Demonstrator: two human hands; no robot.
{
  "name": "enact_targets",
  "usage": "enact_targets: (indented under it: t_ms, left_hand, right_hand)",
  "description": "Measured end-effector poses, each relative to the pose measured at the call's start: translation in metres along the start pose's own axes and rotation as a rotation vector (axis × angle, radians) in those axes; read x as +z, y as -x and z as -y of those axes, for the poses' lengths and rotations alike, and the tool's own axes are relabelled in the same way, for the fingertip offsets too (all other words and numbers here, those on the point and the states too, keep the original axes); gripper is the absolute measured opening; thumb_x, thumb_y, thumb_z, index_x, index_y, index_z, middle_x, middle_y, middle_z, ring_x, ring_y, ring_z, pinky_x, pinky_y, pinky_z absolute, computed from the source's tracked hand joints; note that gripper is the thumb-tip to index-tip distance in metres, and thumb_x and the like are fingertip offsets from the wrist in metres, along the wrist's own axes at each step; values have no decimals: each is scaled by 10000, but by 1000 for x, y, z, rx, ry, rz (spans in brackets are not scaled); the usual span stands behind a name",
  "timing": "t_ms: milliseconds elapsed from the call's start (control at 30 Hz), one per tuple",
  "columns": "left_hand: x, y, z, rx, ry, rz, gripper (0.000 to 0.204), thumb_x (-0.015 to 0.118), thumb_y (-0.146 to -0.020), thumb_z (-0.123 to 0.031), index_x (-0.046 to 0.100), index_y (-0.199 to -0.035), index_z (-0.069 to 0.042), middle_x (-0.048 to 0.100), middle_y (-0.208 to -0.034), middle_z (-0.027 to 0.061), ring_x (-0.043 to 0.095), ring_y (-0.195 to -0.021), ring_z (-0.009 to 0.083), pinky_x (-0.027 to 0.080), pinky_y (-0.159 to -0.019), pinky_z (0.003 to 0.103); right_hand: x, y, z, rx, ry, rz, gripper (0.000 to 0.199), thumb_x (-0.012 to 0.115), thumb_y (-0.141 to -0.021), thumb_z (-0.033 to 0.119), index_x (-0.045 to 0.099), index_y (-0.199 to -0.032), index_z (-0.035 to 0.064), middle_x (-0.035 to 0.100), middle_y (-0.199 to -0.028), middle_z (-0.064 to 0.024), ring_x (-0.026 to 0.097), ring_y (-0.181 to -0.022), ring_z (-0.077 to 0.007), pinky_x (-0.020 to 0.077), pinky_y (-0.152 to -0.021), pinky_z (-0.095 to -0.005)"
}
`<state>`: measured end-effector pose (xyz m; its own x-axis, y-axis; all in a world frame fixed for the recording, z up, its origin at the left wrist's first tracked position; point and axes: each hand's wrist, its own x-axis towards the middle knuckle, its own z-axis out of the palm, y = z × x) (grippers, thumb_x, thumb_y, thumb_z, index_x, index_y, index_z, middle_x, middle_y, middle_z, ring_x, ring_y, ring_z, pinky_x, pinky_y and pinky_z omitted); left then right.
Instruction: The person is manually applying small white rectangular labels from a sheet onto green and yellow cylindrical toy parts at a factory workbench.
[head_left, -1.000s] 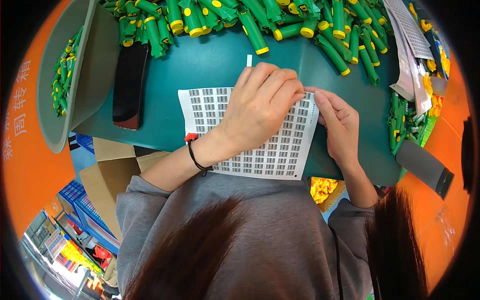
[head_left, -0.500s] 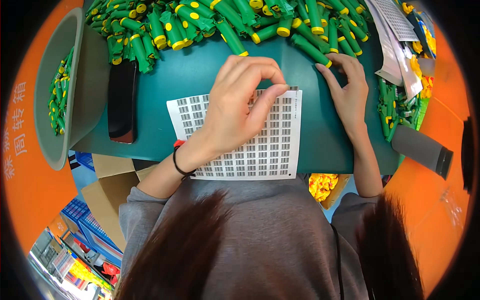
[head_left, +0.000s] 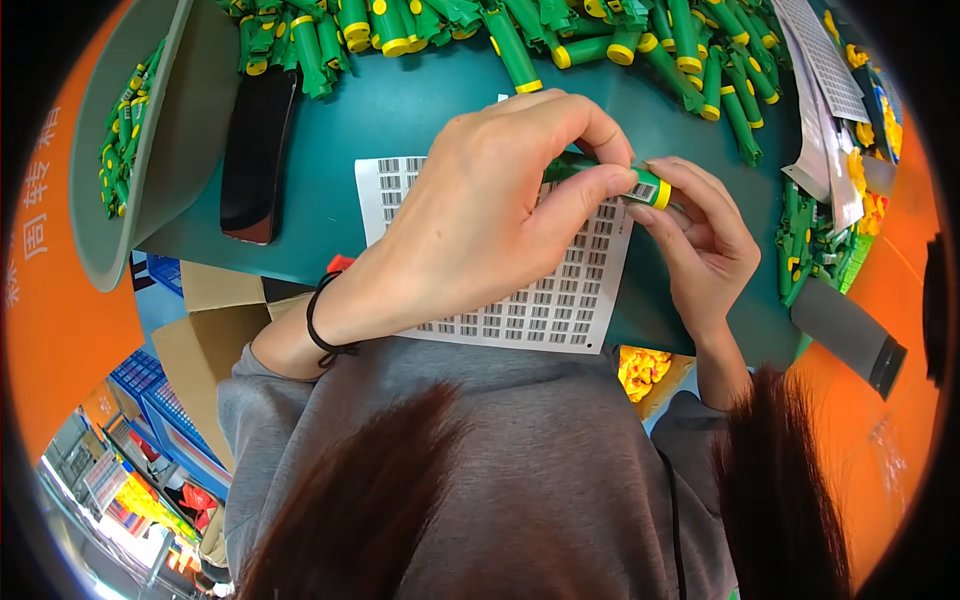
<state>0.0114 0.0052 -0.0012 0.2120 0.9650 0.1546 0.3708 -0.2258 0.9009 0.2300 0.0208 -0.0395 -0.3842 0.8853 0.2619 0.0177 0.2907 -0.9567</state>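
Observation:
A green tube (head_left: 663, 194) with a yellow end is held between my two hands above the table. My left hand (head_left: 500, 195) reaches across from the left, its thumb and fingers closed on the tube's side. Beside the thumb tip, a small white barcode sticker (head_left: 643, 189) lies on the tube near its yellow end. My right hand (head_left: 708, 230) pinches that end between thumb and fingers. Below my left hand lies a white sheet (head_left: 585, 338) with rows of barcode stickers, partly covered by the hand. The tube's far end is mostly hidden behind my left fingers.
A pile of similar green tubes (head_left: 620, 45) spreads along the table's far side. At left stand a grey-green bin (head_left: 165, 150) with more tubes and a black phone-like slab (head_left: 257, 165). More printed sheets (head_left: 825, 75) and a grey cylinder (head_left: 848, 335) are at right.
My right hand has taken a green tube from the pile's edge and brought it to my left hand. A sticker now shows on it. My left hand has moved right, off the sheet's top edge.

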Motion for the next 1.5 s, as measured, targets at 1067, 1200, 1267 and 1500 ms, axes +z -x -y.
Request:
enact_targets:
  t_ms: [1067,1200,1267,1500]
  left_hand:
    - [5,-3,15,-345,291,236,231,639,-970,-236,721,-1030,-29,672,-746,50,594,-674,70,476,-600,246]
    - [-55,20,9,-85,64,-262,250,566,-1006,-205,735,-1087,-39,721,-883,66,640,-764,89,518,-741,233]
    - [-133,44,12,-160,-251,-886,291,539,-1017,-235,725,-1094,-26,730,-961,76,674,-881,156,532,-800,308]
    - [-123,39,21,154,-895,-946,189,723,-874,-102,728,-1052,-40,724,-1030,84,662,-968,201,509,-815,312]
  right_hand:
    - [-4,-2,-1,-57,101,73,384,726,-796,-121,665,-1169,-49,644,-1180,-163,665,-995,-189,584,-836,-296]
    - [-21,-28,6,-20,301,94,385,757,-824,43,657,-1193,-10,626,-1181,-104,632,-920,-158,509,-826,-286]
    - [-26,-52,4,-52,797,-78,319,788,-815,116,705,-1119,61,621,-1108,-84,605,-923,-154,486,-776,-272]
    - [-33,-71,-42,-235,995,-138,312,819,-796,149,703,-1065,43,614,-1084,-75,599,-944,-190,489,-762,-286]
